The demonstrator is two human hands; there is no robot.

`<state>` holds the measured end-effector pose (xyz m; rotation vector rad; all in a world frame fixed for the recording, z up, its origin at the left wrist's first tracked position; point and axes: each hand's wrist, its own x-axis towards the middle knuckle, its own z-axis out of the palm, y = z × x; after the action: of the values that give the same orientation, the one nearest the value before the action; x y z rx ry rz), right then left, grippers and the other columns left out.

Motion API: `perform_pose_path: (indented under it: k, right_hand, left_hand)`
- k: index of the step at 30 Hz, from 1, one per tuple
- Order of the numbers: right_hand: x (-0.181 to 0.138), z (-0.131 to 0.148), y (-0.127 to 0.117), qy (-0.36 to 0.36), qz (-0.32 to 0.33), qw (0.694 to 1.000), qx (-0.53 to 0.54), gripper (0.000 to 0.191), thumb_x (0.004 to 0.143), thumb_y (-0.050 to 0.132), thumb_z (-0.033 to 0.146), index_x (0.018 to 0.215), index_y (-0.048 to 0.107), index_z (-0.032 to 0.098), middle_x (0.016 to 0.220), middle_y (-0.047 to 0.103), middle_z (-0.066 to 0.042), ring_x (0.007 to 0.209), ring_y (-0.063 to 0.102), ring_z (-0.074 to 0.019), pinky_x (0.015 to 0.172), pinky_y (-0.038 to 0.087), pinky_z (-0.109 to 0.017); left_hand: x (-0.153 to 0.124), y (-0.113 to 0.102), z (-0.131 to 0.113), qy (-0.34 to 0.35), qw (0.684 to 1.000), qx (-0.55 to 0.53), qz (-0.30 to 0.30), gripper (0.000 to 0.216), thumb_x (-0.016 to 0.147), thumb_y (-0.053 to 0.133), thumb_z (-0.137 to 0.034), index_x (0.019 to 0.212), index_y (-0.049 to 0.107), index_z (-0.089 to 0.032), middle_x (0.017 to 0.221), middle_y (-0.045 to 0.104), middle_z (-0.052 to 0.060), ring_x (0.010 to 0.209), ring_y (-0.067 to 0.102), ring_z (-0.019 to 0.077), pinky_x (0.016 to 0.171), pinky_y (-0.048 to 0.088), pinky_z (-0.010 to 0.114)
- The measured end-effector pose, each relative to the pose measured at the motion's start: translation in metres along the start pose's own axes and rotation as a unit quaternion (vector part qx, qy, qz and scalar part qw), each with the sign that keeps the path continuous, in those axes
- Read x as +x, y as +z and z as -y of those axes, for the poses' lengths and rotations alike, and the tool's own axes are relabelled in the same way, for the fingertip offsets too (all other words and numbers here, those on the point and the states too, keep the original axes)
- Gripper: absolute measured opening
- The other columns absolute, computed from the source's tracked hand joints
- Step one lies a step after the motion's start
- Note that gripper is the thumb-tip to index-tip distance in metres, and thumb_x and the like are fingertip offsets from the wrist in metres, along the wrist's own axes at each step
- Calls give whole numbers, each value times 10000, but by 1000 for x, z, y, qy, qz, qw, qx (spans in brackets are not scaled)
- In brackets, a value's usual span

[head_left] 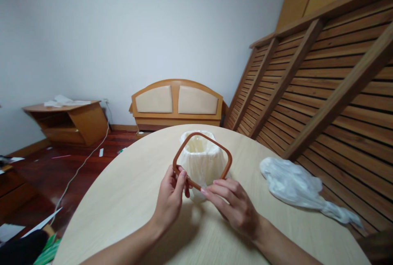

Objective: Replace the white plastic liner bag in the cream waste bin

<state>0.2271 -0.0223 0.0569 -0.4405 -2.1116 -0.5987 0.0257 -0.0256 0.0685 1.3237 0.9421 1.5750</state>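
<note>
A brown rounded-square ring (225,152) is held tilted above a small white bin lined with a thin plastic bag (201,162), which stands on the round light-wood table (123,203). My left hand (170,199) pinches the ring's near left corner. My right hand (235,205) grips the ring's near edge with its fingertips. The bin's lower front is hidden behind my hands.
A crumpled white plastic bag (294,185) lies on the table at the right. A slatted wooden bed frame (322,93) leans against the right wall. A headboard (177,103) and a low wooden stand (70,121) sit by the far wall; a cable (82,164) runs across the floor.
</note>
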Motion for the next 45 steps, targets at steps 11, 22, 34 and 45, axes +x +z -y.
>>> perform_pose_path:
  k: [11, 22, 34, 45]
  right_hand:
    - [-16, -19, 12, 258, -56, 964, 24, 642, 989, 490, 307, 1579, 255, 211, 1509, 459, -175, 1379, 457, -332, 1064, 475, -575]
    - [-24, -18, 19, 355, -110, 918, 136, 524, 1006, 481, 341, 1504, 386, 210, 1164, 647, -120, 1130, 616, -266, 1003, 511, -513]
    - [-20, -14, 16, 365, -189, 891, 192, 162, 967, 596, 268, 1125, 604, 234, 936, 654, -42, 803, 691, -171, 657, 593, -283]
    - [-5, -31, 6, 245, -78, 965, 45, 225, 980, 545, 166, 1127, 690, 255, 1030, 711, -54, 1012, 635, -228, 894, 528, -427]
  left_hand:
    - [1, 0, 1, -36, 999, -35, 2, 450, 856, 654, -613, 822, 519, -185, 620, 529, -52, 472, 454, 78, 438, 403, 191]
    - [-3, 2, 10, -43, 997, 3, 58, 429, 886, 618, -596, 824, 525, -182, 625, 551, -42, 487, 485, 86, 470, 425, 203]
    - [6, -16, 4, 54, 995, 82, 35, 291, 936, 581, -473, 956, 583, -183, 630, 536, -50, 508, 491, 100, 492, 425, 206]
    - [33, -35, 1, 62, 986, 155, -17, 414, 931, 558, -498, 1013, 731, -131, 568, 424, -52, 519, 376, 110, 489, 289, 221]
